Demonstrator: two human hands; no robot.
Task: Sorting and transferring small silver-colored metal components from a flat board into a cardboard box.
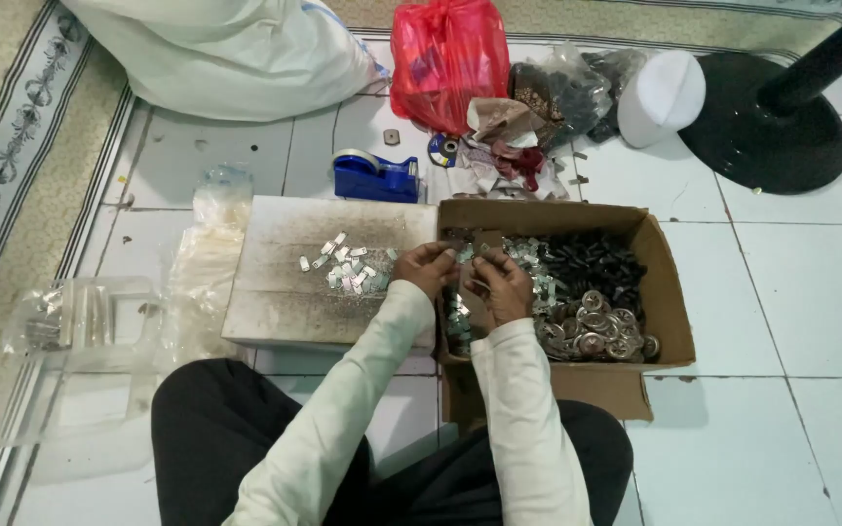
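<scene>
My left hand (424,268) and my right hand (501,284) meet over the left edge of an open cardboard box (669,302). Both pinch a small silvery metal piece (468,255) between their fingertips. The box holds small silvery plates, black parts (592,261) and round metal discs (596,326). To the left lies a flat pale board (275,292) with a small heap of silvery plates (348,268) on it, close to my left hand. My sleeves are pale and my legs are in dark trousers.
A blue tape dispenser (375,176) stands behind the board. Behind it are a red plastic bag (447,58), a large white sack (231,54), dark bags, a white cap (660,97) and a black round stand base (767,122). Clear plastic bags (80,317) lie at left on the tiled floor.
</scene>
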